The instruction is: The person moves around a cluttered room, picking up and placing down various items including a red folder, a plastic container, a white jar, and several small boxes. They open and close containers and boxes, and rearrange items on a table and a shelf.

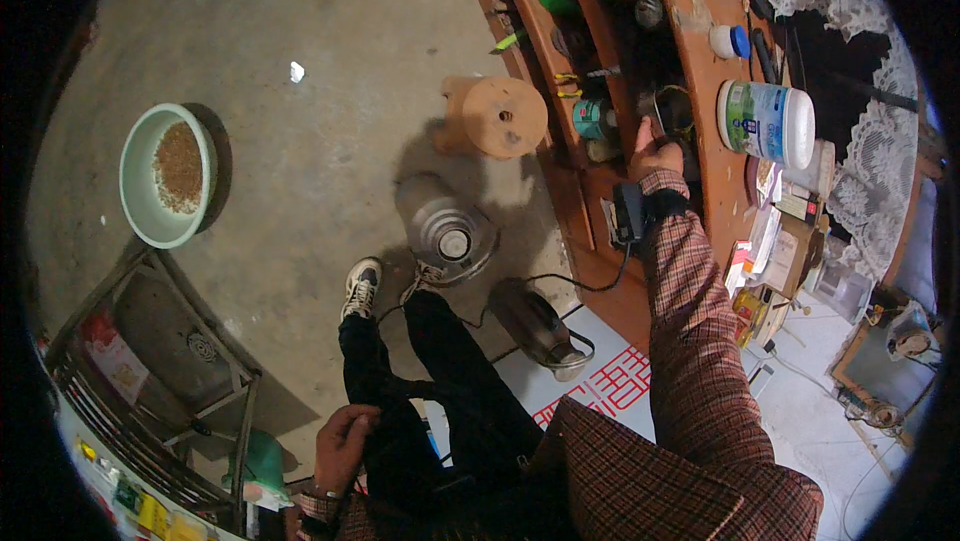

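Observation:
My right hand [657, 155] reaches into the dark compartment of a reddish-brown wooden cabinet [694, 46]. Its fingers are at a thin metallic object [654, 107] that I cannot identify, and whether they grip it is unclear. Left of it on the shelf are a teal container [592, 119] and yellow-handled pliers or scissors [568, 85]. A black power adapter [628, 212] lies by my right wrist, its cable hanging down. My left hand [346, 442] is low beside my leg, fingers curled and partly turned away; nothing is plainly visible in it.
A round wooden stool [506, 117], a wide metal vessel [442, 230] and a thermos flask [536, 327] stand near my feet. A pale green basin [169, 173] with brown grains lies left, above a metal rack [244, 421]. On the cabinet top are a white tub [765, 125] and a blue-lidded jar [729, 41].

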